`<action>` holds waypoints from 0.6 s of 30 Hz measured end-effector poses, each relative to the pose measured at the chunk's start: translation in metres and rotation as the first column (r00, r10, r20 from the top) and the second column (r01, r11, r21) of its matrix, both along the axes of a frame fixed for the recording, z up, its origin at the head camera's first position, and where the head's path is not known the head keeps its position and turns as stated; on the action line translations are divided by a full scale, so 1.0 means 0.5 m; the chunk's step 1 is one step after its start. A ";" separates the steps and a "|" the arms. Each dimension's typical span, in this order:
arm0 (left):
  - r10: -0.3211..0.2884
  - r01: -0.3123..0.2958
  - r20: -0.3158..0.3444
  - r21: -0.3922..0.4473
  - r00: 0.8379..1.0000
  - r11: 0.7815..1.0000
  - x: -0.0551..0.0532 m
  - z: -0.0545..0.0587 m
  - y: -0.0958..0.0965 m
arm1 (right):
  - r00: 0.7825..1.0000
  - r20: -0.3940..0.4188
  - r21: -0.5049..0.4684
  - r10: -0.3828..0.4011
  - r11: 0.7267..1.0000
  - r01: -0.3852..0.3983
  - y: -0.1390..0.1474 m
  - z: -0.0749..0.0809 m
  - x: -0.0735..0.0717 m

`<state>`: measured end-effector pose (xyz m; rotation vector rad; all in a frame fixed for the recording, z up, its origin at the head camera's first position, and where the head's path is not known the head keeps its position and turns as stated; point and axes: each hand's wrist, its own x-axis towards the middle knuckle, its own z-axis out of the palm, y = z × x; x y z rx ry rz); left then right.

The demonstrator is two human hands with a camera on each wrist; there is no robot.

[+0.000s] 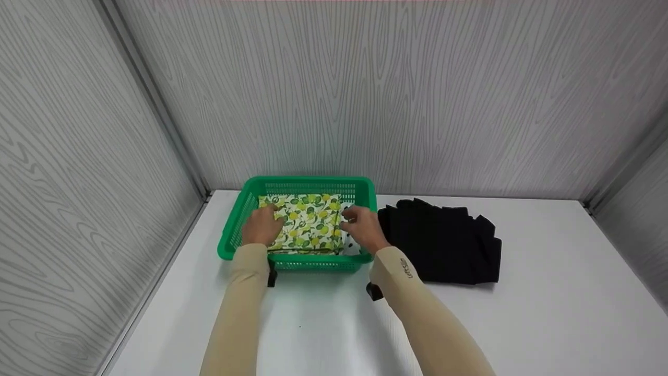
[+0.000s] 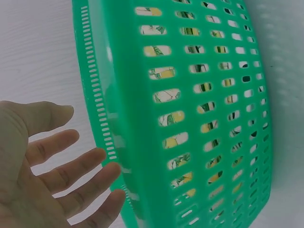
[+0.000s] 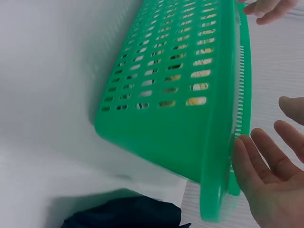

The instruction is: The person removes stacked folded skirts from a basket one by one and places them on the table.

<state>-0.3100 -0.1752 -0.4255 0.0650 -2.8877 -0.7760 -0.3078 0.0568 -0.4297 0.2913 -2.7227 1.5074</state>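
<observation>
A folded cloth with a lemon-and-leaf print (image 1: pixel 308 222) lies in a green plastic basket (image 1: pixel 313 264). Beside it, at the basket's right inner side, part of a white cloth with black dots (image 1: pixel 350 246) shows. My left hand (image 1: pixel 262 225) is over the basket's left part, at the printed cloth's left edge. In the left wrist view that hand (image 2: pixel 71 175) has spread, relaxed fingers and grips nothing. My right hand (image 1: pixel 364 227) is over the right part, above the dotted cloth. The right wrist view has its loosely bent fingers (image 3: pixel 270 166) near the basket rim, holding nothing.
A stack of black folded cloth (image 1: pixel 443 243) lies on the white table (image 1: pixel 553 292), close to the right side of the basket. Grey wood-grain panels (image 1: pixel 334 94) stand behind the table and at both sides. Each wrist carries a small black device.
</observation>
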 end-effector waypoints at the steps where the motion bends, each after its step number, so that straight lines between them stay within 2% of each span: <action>1: 0.006 -0.006 0.005 0.002 1.000 1.000 0.001 -0.002 -0.003 | 1.000 0.018 -0.014 0.007 1.000 -0.007 -0.004 -0.001 0.001; 4: 0.030 -0.030 0.023 0.008 0.999 1.000 0.004 -0.010 -0.012 | 0.997 0.073 -0.048 0.027 0.999 -0.023 -0.014 -0.007 0.002; 12: 0.038 -0.039 0.087 0.011 0.995 0.999 0.012 -0.030 -0.019 | 0.979 0.195 -0.094 0.052 0.995 -0.035 -0.023 -0.024 0.011; 16: 0.030 -0.034 0.151 0.027 0.988 0.999 0.014 -0.032 -0.025 | 0.955 0.291 -0.127 0.057 0.992 -0.021 -0.023 -0.025 0.012; 18: 0.021 -0.031 0.200 0.045 0.980 0.999 0.013 -0.031 -0.029 | 0.941 0.332 -0.131 0.061 0.991 -0.018 -0.021 -0.023 0.011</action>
